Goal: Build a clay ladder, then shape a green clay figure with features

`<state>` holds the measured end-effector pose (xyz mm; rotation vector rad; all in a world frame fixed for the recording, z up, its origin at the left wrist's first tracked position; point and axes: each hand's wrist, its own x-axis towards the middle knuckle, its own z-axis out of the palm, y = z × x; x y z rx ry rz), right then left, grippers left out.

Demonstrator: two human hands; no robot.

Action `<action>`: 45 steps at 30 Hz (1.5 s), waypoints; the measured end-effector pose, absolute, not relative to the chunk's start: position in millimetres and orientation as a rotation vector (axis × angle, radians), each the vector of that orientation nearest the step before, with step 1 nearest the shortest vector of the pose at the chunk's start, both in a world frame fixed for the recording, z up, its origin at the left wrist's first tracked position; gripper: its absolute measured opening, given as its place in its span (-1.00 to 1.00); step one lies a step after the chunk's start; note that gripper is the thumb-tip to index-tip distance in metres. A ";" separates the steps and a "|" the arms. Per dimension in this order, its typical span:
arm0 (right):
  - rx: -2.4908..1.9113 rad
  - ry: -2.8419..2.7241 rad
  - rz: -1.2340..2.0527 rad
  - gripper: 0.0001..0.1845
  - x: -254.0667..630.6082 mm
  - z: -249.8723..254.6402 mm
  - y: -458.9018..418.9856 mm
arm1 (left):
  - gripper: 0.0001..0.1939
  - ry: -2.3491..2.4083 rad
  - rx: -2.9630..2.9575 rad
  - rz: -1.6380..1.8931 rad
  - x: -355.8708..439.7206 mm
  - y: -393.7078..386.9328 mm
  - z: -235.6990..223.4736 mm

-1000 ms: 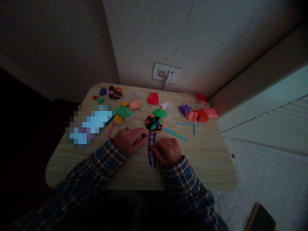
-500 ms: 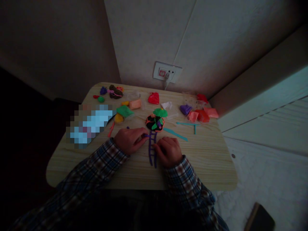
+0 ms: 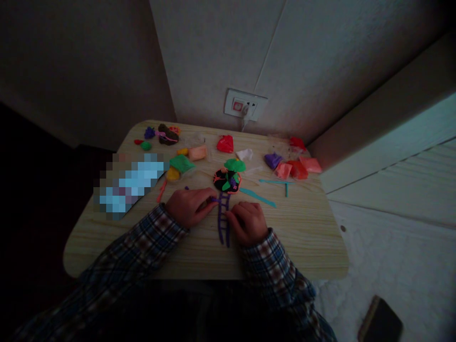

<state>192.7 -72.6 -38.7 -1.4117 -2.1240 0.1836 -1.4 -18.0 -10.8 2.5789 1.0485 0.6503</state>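
Note:
A purple clay ladder (image 3: 223, 219) lies flat on the small wooden table (image 3: 306, 237), running from near the front edge up to a round black clay piece (image 3: 226, 180) trimmed in orange, green and purple. My left hand (image 3: 188, 205) rests on the table at the ladder's upper left, fingers curled and pinching its top rung. My right hand (image 3: 249, 222) sits against the ladder's right rail, fingers curled and pressed on it. Both sleeves are plaid.
Clay lumps in red (image 3: 225, 143), green (image 3: 181, 163), purple (image 3: 272, 160), orange and white lie across the table's far half. Teal sticks (image 3: 257, 197) lie right of the black piece. A wall socket (image 3: 245, 105) is behind. A dark phone (image 3: 380, 325) lies on the floor.
Both hands stay at the ladder with only slight finger shifts. The view has drifted a little, moving the table slightly left in the picture.

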 end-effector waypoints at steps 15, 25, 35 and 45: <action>-1.302 -2.113 0.196 -0.67 193.5 -34.1 -73.4 | -0.79 1.031 2.618 0.681 -2.0 -19.0 -12.2; -1.290 -2.138 0.232 -0.76 195.0 -35.8 -72.6 | -0.78 1.040 2.618 0.708 -0.7 -17.5 -15.9; -1.319 -2.165 0.258 -0.75 195.9 -39.4 -71.2 | -0.79 0.991 2.604 0.727 0.1 -15.2 -15.8; -1.338 -2.135 0.277 -0.73 192.8 -34.1 -70.6 | -0.80 1.042 2.565 0.623 0.3 -18.3 -11.5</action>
